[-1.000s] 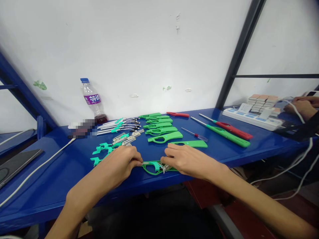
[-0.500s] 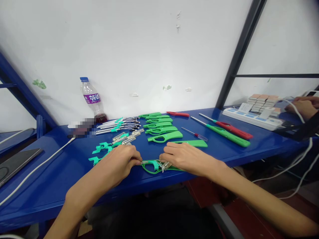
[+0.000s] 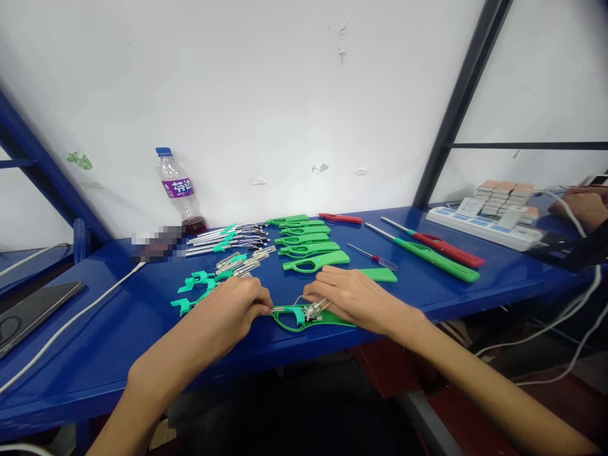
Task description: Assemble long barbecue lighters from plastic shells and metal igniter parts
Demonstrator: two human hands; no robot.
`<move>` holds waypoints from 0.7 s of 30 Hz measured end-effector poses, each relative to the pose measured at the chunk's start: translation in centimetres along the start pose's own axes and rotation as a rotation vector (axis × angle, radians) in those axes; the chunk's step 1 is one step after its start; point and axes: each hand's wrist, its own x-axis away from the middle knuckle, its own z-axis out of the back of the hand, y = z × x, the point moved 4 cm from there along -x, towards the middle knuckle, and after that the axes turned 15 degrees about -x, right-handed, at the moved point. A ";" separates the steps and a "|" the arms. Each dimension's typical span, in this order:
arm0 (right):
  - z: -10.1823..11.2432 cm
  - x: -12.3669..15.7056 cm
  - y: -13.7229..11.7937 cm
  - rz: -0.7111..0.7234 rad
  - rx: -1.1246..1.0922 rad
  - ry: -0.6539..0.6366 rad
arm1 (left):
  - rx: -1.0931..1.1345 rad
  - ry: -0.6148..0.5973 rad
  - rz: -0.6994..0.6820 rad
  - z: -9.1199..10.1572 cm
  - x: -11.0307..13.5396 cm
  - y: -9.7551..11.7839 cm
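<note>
A green plastic lighter shell [image 3: 304,318] lies on the blue bench [image 3: 95,354] near its front edge. My left hand [image 3: 232,310] is closed, its fingertips pinching the thin metal tube at the shell's left end. My right hand [image 3: 354,296] is closed on a small clear and metal part [image 3: 316,308] set into the shell. Behind my hands lie a row of green shell halves [image 3: 306,244], several metal tubes with teal fittings [image 3: 228,239] and loose teal triggers [image 3: 194,282].
A plastic bottle [image 3: 178,190] stands by the wall. A small screwdriver [image 3: 373,256] and finished green and red long lighters [image 3: 437,250] lie to the right. A power strip [image 3: 484,228], stacked boxes and another person's hand [image 3: 582,206] are far right; a tablet [image 3: 33,310] and white cable are on the left.
My right hand has drawn back slightly and lifted the small clear part at an angle; the green shell's right end now shows. My left hand has stayed put.
</note>
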 end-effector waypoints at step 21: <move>-0.5 0.7 0.3 0.082 0.009 0.175 | -0.036 0.046 -0.014 -0.1 0.3 -0.1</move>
